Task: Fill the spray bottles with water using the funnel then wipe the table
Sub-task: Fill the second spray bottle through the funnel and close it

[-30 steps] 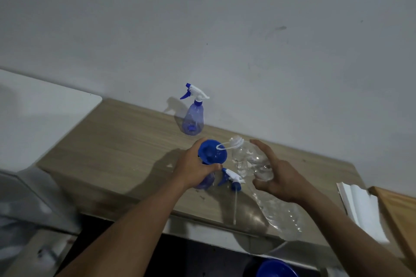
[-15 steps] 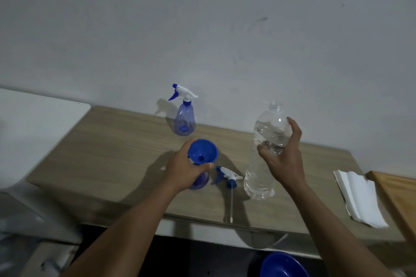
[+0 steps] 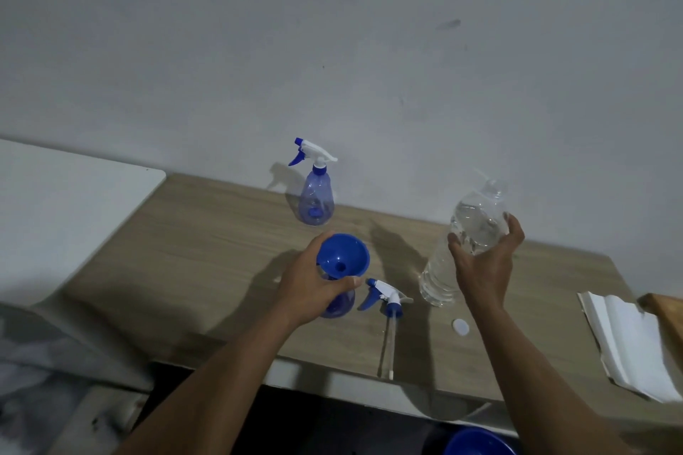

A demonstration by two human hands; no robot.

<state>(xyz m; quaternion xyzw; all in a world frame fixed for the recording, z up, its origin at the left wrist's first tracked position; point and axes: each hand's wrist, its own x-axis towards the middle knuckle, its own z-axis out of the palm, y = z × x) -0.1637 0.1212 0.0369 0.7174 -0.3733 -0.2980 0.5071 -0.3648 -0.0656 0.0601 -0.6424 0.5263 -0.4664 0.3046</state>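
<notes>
2 spray btls (image 3: pixel 316 201) (image 3: pixel 339 305), 1 funnel (image 3: pixel 343 254)

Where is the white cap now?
In the head view, the white cap lies on the table, right of the loose spray head and in front of the water bottle.

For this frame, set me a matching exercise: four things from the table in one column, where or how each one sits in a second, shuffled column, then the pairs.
1. funnel
2. spray head
3. water bottle
4. white cap

A. gripped by the right hand
B. lying flat on the table beside the right forearm
C. sitting in the spray bottle that the left hand holds
D. lying on the table, its tube pointing to the near edge

Pairs: 1-C, 2-D, 3-A, 4-B.
</notes>
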